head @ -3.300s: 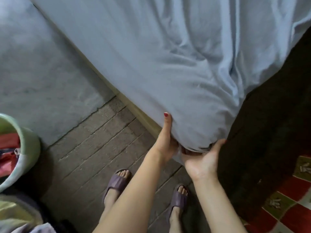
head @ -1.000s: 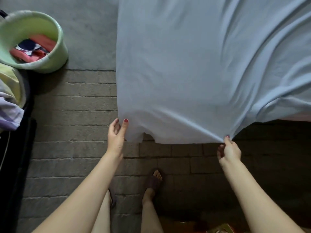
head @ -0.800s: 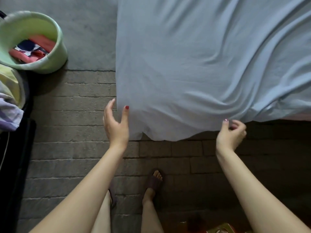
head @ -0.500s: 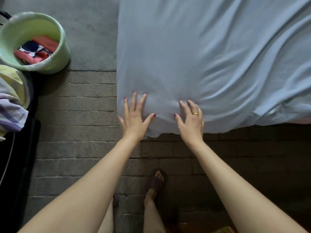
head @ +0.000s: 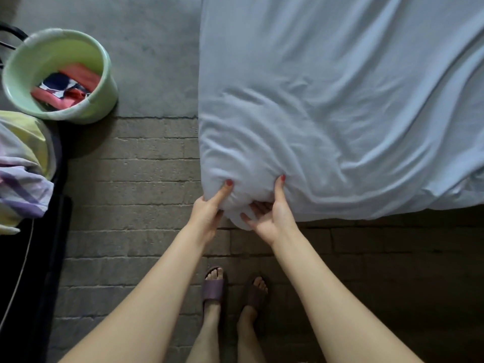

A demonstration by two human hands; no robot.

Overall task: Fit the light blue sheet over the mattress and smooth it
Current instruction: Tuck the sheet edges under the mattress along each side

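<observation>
The light blue sheet [head: 327,106] covers the mattress, which it hides completely, and lies in long wrinkles toward the right. At the near left corner the cloth is bunched into a lump. My left hand [head: 208,209] grips that lump from the left, thumb on top and fingers tucked under the cloth. My right hand [head: 272,216] holds it from the right, palm up, thumb on top and fingers curled beneath the sheet's lower edge.
A pale green bucket [head: 103,98] with red and blue cloths stands at the upper left on grey floor. Striped yellow and purple bedding [head: 21,166] lies over dark furniture at the left edge. My feet in purple slippers [head: 213,286] stand on brick paving just below the bed corner.
Half a second ago both hands lay flat with spread fingers on the sheet near the corner. Now they have drawn together and closed on the bunched corner cloth.
</observation>
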